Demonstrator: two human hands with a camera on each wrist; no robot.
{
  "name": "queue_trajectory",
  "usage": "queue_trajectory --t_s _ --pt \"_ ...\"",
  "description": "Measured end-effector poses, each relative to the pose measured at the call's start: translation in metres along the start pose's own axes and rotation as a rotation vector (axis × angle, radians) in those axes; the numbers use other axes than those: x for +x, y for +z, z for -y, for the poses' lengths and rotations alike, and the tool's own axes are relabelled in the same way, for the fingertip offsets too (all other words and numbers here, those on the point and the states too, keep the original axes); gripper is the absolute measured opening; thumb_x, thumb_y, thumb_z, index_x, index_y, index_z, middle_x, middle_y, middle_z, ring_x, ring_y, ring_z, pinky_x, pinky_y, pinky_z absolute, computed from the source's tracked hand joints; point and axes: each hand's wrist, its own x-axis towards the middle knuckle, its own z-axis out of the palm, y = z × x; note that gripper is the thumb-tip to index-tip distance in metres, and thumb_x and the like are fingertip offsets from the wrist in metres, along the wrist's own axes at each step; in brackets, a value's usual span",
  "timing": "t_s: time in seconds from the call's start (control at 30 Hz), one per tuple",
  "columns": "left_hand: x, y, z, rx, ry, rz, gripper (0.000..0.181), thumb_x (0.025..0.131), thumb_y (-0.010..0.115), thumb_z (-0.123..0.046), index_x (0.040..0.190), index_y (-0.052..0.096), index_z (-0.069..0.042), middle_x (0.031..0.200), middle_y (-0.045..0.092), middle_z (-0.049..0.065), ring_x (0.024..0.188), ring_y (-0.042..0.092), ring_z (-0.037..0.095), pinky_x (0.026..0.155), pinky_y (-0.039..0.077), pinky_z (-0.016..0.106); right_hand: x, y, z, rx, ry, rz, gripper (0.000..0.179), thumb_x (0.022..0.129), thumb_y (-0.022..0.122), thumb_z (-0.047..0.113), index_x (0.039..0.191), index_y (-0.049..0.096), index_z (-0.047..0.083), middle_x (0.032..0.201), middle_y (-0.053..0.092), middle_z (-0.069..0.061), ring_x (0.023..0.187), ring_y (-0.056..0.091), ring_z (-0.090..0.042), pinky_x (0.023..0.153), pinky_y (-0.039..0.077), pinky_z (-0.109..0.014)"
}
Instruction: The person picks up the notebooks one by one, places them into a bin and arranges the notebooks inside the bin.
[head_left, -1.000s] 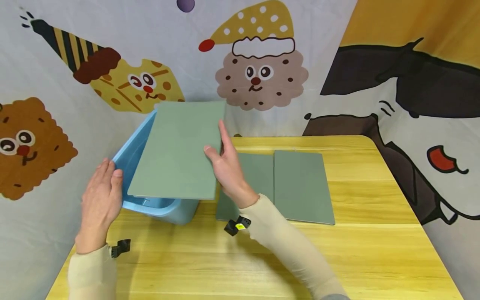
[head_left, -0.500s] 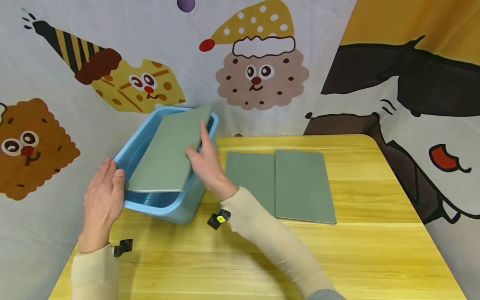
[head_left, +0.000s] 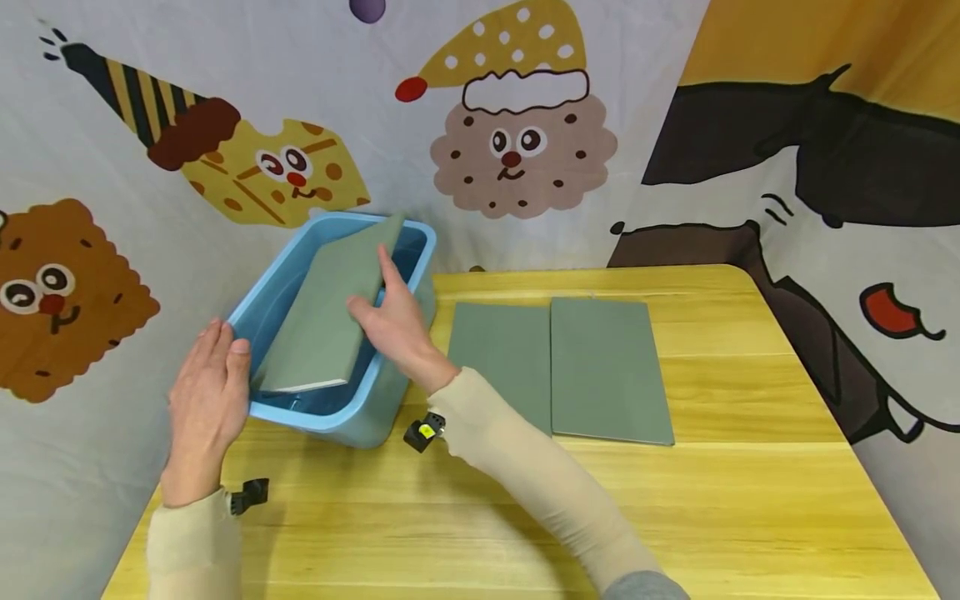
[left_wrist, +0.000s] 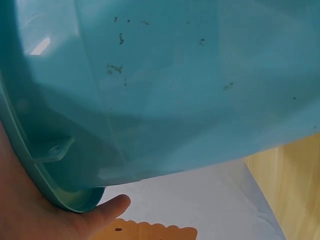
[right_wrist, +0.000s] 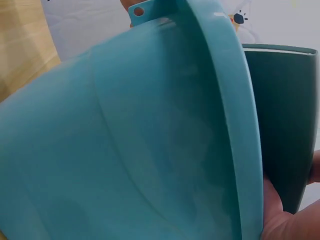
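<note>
A thin green notebook [head_left: 322, 312] slants down into a light blue plastic bin [head_left: 397, 400], its pale page edge toward the near end. My right hand [head_left: 397, 329] grips the notebook's right edge, thumb on the cover and fingers partly hidden behind it. In the right wrist view the notebook [right_wrist: 282, 115] stands just past the bin's rim [right_wrist: 240, 120]. My left hand [head_left: 212, 392] rests against the bin's left rim at the near corner, fingers straight. The left wrist view shows that hand [left_wrist: 85, 225] along the rim, below the bin's outer wall [left_wrist: 175, 100].
Two more green notebooks lie flat on the wooden table [head_left: 712, 517], the left notebook [head_left: 498, 350] partly under the right notebook's [head_left: 607, 367] edge. A cloth printed with cartoon figures [head_left: 517, 150] hangs behind the table. The bin stands at the table's left side.
My right hand has moved left and lowered the notebook from above the bin into it, tilting it more steeply. The left hand has stayed at the rim.
</note>
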Motion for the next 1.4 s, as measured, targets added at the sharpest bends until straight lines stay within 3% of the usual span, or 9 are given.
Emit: queue_trajectory --t_s 0.67,0.8,0.9,1.0,1.07,1.1,1.3,1.33,1.4 --pt "0.000 0.002 -0.001 0.007 0.003 0.010 0.087 0.109 0.011 -0.062 0.159 0.027 0.007 0.167 0.022 0.027 0.154 0.018 0.048 0.122 0.014 0.065 0.007 0.016 0.008 -0.156 0.028 0.117 0.081 0.102 0.056 0.005 0.167 0.008 0.009 0.172 0.017 -0.006 0.151 0.029 -0.014 0.120 0.030 -0.028" --pt "0.000 0.002 -0.001 0.013 -0.004 0.018 0.086 0.109 0.011 -0.061 0.159 0.026 0.008 0.167 0.021 0.028 0.154 0.017 0.048 0.123 0.013 0.063 0.001 0.007 0.014 -0.283 -0.003 0.183 0.080 0.102 0.054 0.011 0.167 0.008 0.011 0.174 0.002 -0.008 0.148 0.039 -0.021 0.100 0.045 -0.031" --pt "0.001 0.002 0.000 0.020 -0.012 0.023 0.085 0.109 0.012 -0.061 0.159 0.025 0.007 0.167 0.021 0.027 0.154 0.017 0.048 0.123 0.013 0.063 -0.009 -0.004 0.020 -0.350 -0.038 0.191 0.077 0.104 0.054 0.020 0.168 0.012 0.020 0.174 -0.004 -0.004 0.151 0.035 -0.024 0.094 0.044 -0.039" --pt "0.001 0.003 -0.001 0.013 -0.007 0.025 0.085 0.110 0.013 -0.060 0.159 0.026 0.008 0.167 0.021 0.027 0.154 0.018 0.048 0.122 0.014 0.064 -0.019 -0.022 0.017 -0.384 -0.086 0.160 0.070 0.104 0.054 0.026 0.167 0.022 0.025 0.174 0.004 0.002 0.157 0.018 -0.023 0.114 0.036 -0.047" --pt "0.002 0.004 -0.002 0.007 -0.002 0.019 0.085 0.110 0.014 -0.060 0.158 0.027 0.009 0.166 0.022 0.028 0.154 0.018 0.048 0.122 0.015 0.065 -0.025 -0.037 0.010 -0.398 -0.125 0.140 0.067 0.104 0.053 0.029 0.166 0.027 0.024 0.174 0.010 0.003 0.157 0.019 -0.024 0.121 0.029 -0.054" --pt "0.001 0.004 -0.001 0.004 0.000 0.018 0.086 0.110 0.014 -0.060 0.158 0.027 0.009 0.166 0.022 0.028 0.154 0.018 0.049 0.122 0.015 0.065 -0.029 -0.044 0.006 -0.397 -0.143 0.129 0.065 0.104 0.053 0.028 0.165 0.030 0.022 0.173 0.013 0.001 0.151 0.035 -0.024 0.120 0.030 -0.055" --pt "0.001 0.003 -0.002 -0.008 -0.014 0.008 0.087 0.109 0.015 -0.062 0.158 0.029 0.008 0.167 0.023 0.026 0.154 0.019 0.048 0.120 0.015 0.067 -0.053 -0.092 -0.021 -0.461 -0.191 0.089 0.061 0.106 0.052 0.032 0.163 0.035 0.016 0.171 0.023 -0.005 0.147 0.040 -0.030 0.119 0.029 -0.060" --pt "0.001 0.003 -0.002 -0.008 -0.017 0.006 0.087 0.109 0.016 -0.063 0.158 0.029 0.008 0.167 0.023 0.026 0.154 0.019 0.048 0.120 0.015 0.067 -0.057 -0.100 -0.025 -0.487 -0.188 0.079 0.061 0.106 0.052 0.034 0.163 0.036 0.016 0.170 0.025 -0.005 0.154 0.027 -0.031 0.120 0.028 -0.061" --pt "0.001 0.003 -0.003 -0.007 -0.022 0.006 0.086 0.109 0.016 -0.062 0.158 0.029 0.007 0.167 0.023 0.025 0.154 0.019 0.047 0.120 0.015 0.067 -0.066 -0.116 -0.032 -0.551 -0.185 0.050 0.060 0.107 0.052 0.036 0.162 0.038 0.017 0.168 0.029 -0.006 0.152 0.031 -0.032 0.118 0.031 -0.060"
